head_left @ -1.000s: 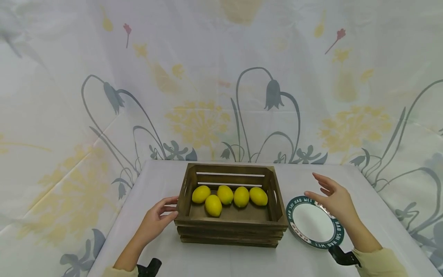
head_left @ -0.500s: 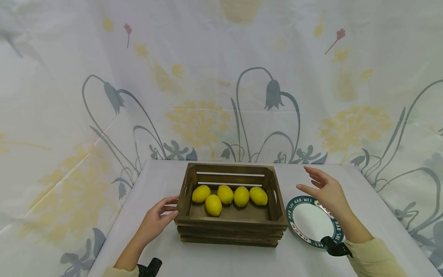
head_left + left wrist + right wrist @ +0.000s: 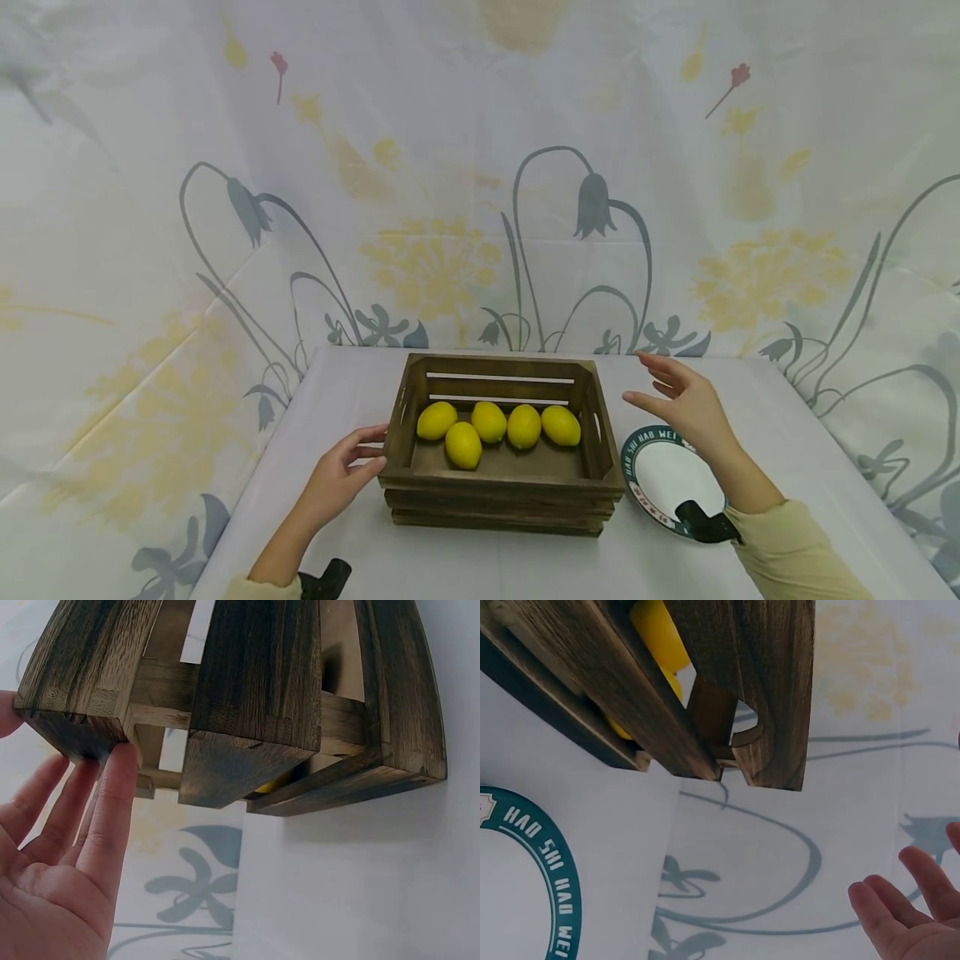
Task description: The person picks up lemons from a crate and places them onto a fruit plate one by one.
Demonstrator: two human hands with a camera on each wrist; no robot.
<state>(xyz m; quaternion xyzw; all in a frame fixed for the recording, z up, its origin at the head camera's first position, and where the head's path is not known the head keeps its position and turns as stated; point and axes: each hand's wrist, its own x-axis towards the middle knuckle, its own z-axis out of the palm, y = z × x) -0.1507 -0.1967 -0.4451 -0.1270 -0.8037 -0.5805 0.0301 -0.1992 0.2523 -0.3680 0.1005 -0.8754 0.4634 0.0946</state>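
A brown slatted wooden crate [image 3: 498,502] stands in the middle of the table, with several yellow lemons [image 3: 463,446] lying on its floor. At its left end, my left hand [image 3: 333,479] touches the upper rim and corner with its thumb and fairly straight fingers. In the left wrist view, the fingers [image 3: 105,825] reach up to the end of the top slat. Over the far part of a round plate, my right hand [image 3: 693,417] hovers just right of the crate, thumb and fingers spread apart and holding nothing. Its fingers [image 3: 911,911] show beside the crate in the right wrist view.
The plate [image 3: 671,483] is white with a green lettered rim and lies right of the crate, partly covered by the right forearm and its black wrist mount [image 3: 703,523]. A white cloth covers the table [image 3: 480,571]. A flower-patterned curtain [image 3: 450,167] hangs behind.
My right hand has moved left and slightly away from me, from over the plate toward the crate's right end. The left hand, crate, lemons and plate have stayed put.
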